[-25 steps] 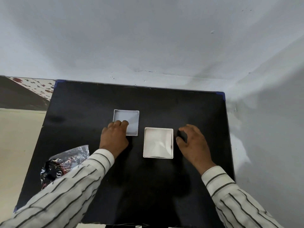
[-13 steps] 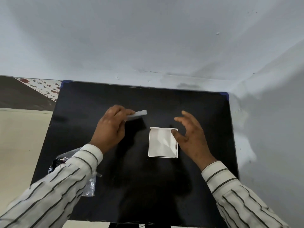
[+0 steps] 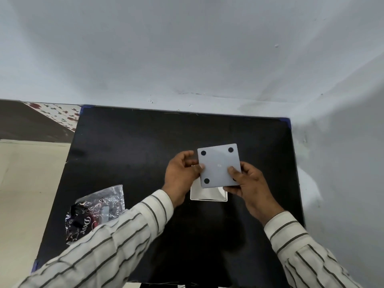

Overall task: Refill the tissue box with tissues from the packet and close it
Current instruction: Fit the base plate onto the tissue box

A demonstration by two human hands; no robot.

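Observation:
A flat grey square lid [image 3: 219, 165] with black dots at its corners is held in the air over the open white tissue box [image 3: 208, 194]. My left hand [image 3: 181, 176] pinches the lid's left edge. My right hand [image 3: 248, 182] grips its lower right corner, thumb on top. The box stands on the black table [image 3: 128, 154] with white tissue showing inside; the lid hides its far half. An empty crumpled tissue packet [image 3: 94, 212], black and clear plastic, lies at the table's left, partly under my left sleeve.
White walls stand close behind and to the right of the table. The table's left edge drops to a beige floor [image 3: 25, 183].
My left hand lifted the lid off the table and carried it right, over the box. My right hand came off the box's side and took hold of the lid.

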